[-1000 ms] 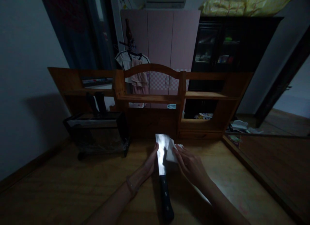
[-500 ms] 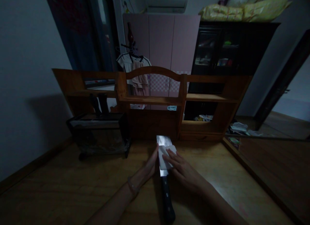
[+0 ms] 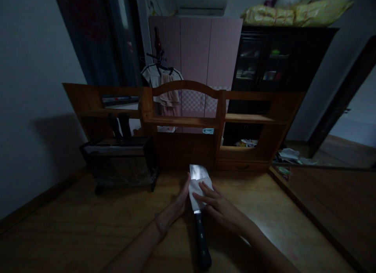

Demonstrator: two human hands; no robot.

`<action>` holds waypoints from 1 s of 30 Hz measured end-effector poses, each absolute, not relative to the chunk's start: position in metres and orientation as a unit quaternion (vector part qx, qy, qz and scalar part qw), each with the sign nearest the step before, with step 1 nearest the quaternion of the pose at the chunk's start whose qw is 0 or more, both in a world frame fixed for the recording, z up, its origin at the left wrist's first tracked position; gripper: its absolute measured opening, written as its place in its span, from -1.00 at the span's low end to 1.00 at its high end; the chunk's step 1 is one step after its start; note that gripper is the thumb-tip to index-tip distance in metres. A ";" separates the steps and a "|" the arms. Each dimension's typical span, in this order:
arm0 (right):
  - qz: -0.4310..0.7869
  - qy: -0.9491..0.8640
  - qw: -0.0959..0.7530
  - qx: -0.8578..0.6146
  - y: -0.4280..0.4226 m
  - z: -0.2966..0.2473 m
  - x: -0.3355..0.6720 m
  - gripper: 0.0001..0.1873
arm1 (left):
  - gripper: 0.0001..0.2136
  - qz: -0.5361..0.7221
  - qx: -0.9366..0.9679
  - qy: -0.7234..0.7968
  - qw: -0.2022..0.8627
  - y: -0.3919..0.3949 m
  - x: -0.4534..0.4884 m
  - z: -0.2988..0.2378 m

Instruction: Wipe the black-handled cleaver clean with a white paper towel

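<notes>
Left fingers (image 3: 188, 179) border the knife (image 3: 201, 230); tabletop (image 3: 282, 214) spreads rightward to a raised rim (image 3: 299, 197)

Wooden shelf unit (image 3: 182, 121) placed across middle, drawer (image 3: 242, 166) fitted low at right. Behind it, pink wardrobe (image 3: 195, 49) partly hidden by clothes (image 3: 151, 74) hung from rack (image 3: 158, 40). Air conditioner (image 3: 201, 0) mounted above. Yellow bags (image 3: 268, 16) piled on dark cabinet (image 3: 311, 55); green item (image 3: 275, 52) glimpsed inside. Dark blue curtain (image 3: 94, 49) hung at left. Dark door frame (image 3: 336, 108) seen at far right.
</notes>
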State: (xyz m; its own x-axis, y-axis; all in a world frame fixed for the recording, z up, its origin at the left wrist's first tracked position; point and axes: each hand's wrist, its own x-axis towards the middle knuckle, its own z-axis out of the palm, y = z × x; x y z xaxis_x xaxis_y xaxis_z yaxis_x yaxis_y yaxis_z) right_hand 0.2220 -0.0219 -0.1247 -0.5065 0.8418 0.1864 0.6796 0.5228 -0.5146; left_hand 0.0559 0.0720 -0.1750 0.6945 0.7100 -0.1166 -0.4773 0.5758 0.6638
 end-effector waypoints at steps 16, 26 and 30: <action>0.048 -0.820 0.231 -0.521 -0.013 -0.128 0.230 -0.44 | -0.32 0.339 0.328 0.130 0.872 0.067 0.055 -0.164; 0.162 -0.870 0.200 -0.420 -0.022 -0.122 0.211 -0.36 | -0.31 0.339 0.303 0.245 0.857 0.068 0.055 -0.175; 0.181 -0.878 0.214 -0.387 -0.023 -0.116 0.213 -0.46 | -0.32 0.333 0.302 0.234 0.862 0.066 0.055 -0.168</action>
